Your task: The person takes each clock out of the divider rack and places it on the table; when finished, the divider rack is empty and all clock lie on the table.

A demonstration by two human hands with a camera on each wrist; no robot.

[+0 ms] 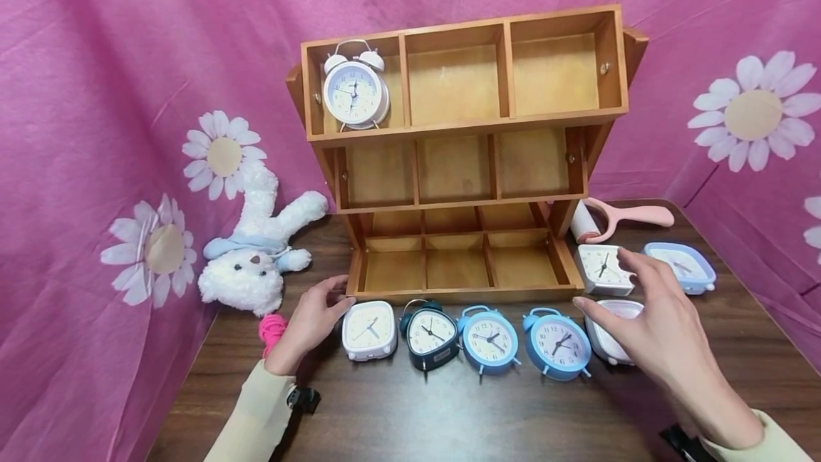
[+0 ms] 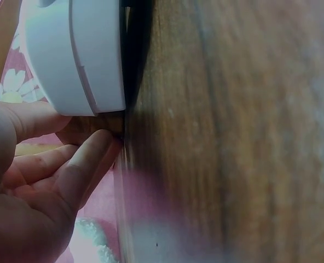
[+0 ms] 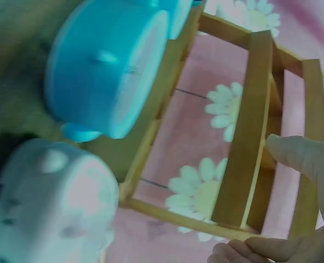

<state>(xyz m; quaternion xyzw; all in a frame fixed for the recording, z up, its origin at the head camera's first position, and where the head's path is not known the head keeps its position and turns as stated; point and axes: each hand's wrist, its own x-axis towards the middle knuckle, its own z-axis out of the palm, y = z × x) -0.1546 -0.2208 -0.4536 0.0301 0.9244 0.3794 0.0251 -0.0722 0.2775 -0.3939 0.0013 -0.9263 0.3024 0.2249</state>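
A tiered wooden shelf [image 1: 465,297] stands at the table's back, divided into compartments. Its top left compartment holds a white twin-bell alarm clock [image 1: 355,93]. At the shelf's lower left front corner, my left hand [image 1: 316,319] pinches the wood between thumb and fingers, right beside a white square clock [image 1: 369,331]. My right hand [image 1: 663,326] hovers with thumb and fingers spread, holding nothing. Partly hidden below it lies a white rounded clock [image 1: 606,341]; a white square clock [image 1: 599,278] is just behind. The right wrist view shows a blue clock [image 3: 96,66] nearby.
A dark triangular clock [image 1: 431,337], one blue twin-bell clock [image 1: 489,341] and another blue clock [image 1: 558,344] line the shelf's front. A blue oval clock [image 1: 681,267] and a pink-handled roller [image 1: 641,215] lie right. A white teddy bear [image 1: 250,269] and pink yarn-like bundle [image 1: 272,331] lie left.
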